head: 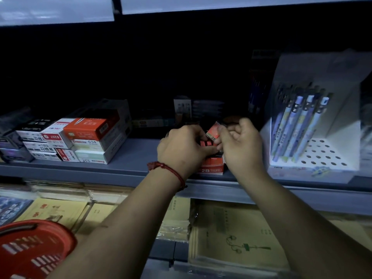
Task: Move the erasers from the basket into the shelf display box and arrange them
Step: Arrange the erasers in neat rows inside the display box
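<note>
An orange and white display box marked 2B stands at the front of the grey shelf. My right hand pinches an orange 2B eraser and holds it tilted just above the box. My left hand, with a red cord at the wrist, curls over the box's left side and covers dark and orange erasers inside it. Its fingertips meet those of my right hand. The red basket sits at the bottom left, and what it holds cannot be seen.
Stacked lead refill boxes lie on the shelf to the left. A white pen display with several pens stands to the right. Notebooks fill the lower shelf. The back of the shelf is dark.
</note>
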